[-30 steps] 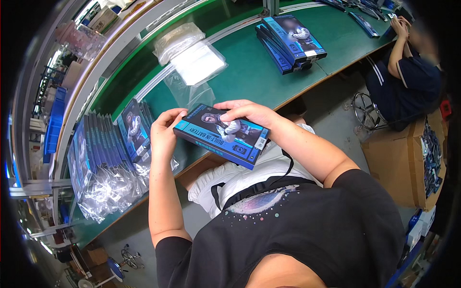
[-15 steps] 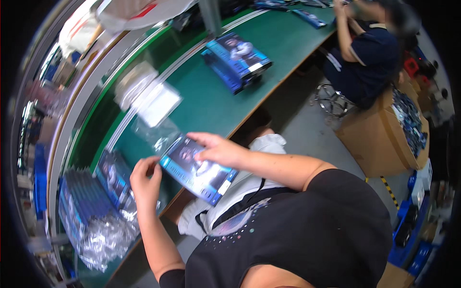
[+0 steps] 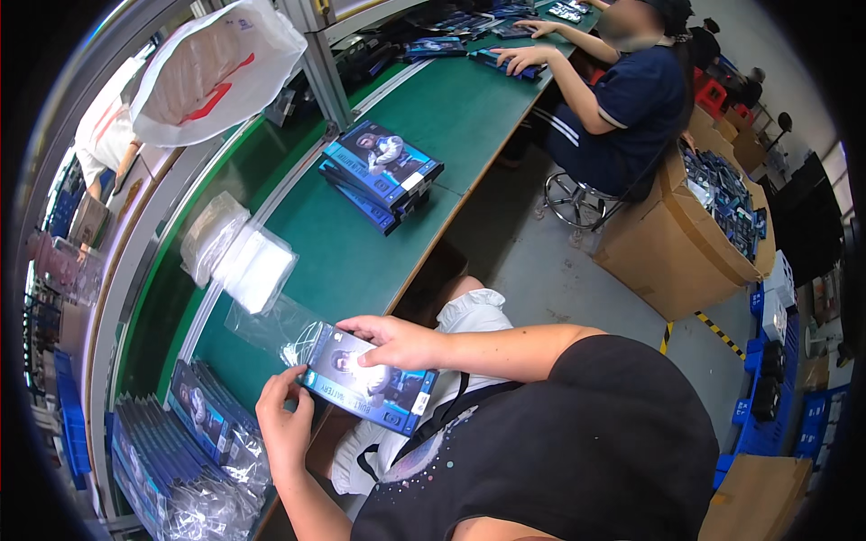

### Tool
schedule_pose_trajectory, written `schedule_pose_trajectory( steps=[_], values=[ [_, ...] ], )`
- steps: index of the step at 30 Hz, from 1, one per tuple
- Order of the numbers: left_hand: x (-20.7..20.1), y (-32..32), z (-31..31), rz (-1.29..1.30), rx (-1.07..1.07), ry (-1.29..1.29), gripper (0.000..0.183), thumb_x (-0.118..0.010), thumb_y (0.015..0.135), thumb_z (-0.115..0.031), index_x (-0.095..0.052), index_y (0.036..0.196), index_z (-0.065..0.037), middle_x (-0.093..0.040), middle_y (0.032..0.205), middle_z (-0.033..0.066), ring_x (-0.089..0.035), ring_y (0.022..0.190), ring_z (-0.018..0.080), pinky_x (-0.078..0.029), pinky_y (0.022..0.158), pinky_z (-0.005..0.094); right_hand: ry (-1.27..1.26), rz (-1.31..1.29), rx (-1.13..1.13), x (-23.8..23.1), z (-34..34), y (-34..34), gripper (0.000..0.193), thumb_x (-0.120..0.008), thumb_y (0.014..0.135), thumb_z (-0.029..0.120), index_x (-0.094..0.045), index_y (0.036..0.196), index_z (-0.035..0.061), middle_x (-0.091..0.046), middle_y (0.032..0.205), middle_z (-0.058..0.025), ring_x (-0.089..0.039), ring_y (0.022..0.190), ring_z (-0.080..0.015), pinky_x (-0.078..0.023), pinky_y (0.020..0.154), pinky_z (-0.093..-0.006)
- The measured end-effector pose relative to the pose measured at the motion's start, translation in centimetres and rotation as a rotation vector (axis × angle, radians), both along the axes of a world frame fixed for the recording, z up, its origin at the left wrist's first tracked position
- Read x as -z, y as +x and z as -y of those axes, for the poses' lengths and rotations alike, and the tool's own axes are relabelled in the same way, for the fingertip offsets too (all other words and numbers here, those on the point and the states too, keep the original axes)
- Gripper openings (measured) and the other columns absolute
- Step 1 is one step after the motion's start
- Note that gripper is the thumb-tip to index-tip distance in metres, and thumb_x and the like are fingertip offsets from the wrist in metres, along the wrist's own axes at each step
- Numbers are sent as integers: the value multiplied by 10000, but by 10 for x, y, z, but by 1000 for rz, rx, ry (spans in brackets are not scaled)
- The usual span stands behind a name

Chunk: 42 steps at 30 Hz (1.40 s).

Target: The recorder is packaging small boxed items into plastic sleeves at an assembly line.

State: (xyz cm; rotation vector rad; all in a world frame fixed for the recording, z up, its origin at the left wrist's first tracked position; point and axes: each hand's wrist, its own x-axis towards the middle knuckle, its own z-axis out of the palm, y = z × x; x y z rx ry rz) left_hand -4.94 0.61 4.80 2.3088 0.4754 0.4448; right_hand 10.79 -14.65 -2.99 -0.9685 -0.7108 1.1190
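A flat blue-and-black printed box [image 3: 374,383] lies tilted over my lap at the table edge. My right hand [image 3: 397,344] grips it from above, thumb on its front face and fingers at its far edge. My left hand [image 3: 287,419] has its thumb and forefinger pinched together at the box's left corner; what they pinch there, box or film, is hidden. At that same end, a clear plastic bag [image 3: 275,326] lies loosely spread on the green table [image 3: 343,261]. Beyond it sits a stack of white and clear bags [image 3: 255,270].
Several bagged boxes [image 3: 167,446] stand in rows at the left, their film crumpled at the near ends. A stack of boxes [image 3: 383,167] sits farther along the table. A co-worker [image 3: 631,99] sits beyond, beside a large filled carton [image 3: 663,234].
The view has shifted, so the far table and co-worker show more fully. The box lies more level in the picture, both hands still at it. The co-worker's hands now reach onto the table.
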Motion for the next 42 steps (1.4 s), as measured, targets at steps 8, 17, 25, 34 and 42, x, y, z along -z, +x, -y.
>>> schedule_pose_trajectory(
  steps=[8, 17, 25, 34, 42],
  values=[
    [6, -3, 13, -4, 133, 156, 305, -549, 711, 98, -641, 983, -4, -501, 695, 80, -515, 642, 175, -433, 642, 283, -238, 457, 80, -25, 5, 0, 604, -574, 839, 60, -304, 1375, -8, -520, 1210, -187, -525, 1108, -226, -440, 918, -323],
    [42, -2, 26, 532, -349, -809, 304, -588, 897, -128, -495, 1174, -45, -589, 830, 42, -552, 698, 113, -447, 681, 227, 106, 298, 162, -59, 21, -21, 338, -642, 838, 69, -470, 1113, -25, -602, 1007, -92, -590, 902, -116, -495, 776, -269],
    [42, 5, 11, 507, -162, -1373, 359, -545, 876, -220, -532, 1133, 31, -616, 1057, 166, -601, 989, 274, -476, 885, 417, -36, 335, 118, -52, 19, -20, 346, -717, 812, 220, -541, 999, -12, -602, 813, -34, -561, 725, -66, -456, 638, -236],
    [-3, 30, 79, 636, -148, -1271, 356, -544, 890, -167, -494, 1167, 52, -572, 1153, 169, -578, 1058, 288, -476, 923, 425, 140, 831, 286, -92, 12, 12, 895, -671, 729, 103, -166, 1467, 136, -615, 1059, -163, -636, 924, -291, -482, 838, -349],
    [-9, 11, 67, 329, 165, -1402, 564, -410, 947, -469, -500, 1185, 34, -554, 1191, 188, -585, 1058, 323, -491, 893, 466, 618, 911, 497, -123, 23, -6, 175, -516, 785, -85, -592, 912, 8, -561, 789, -114, -583, 676, -258, -468, 600, -323]
  ],
)
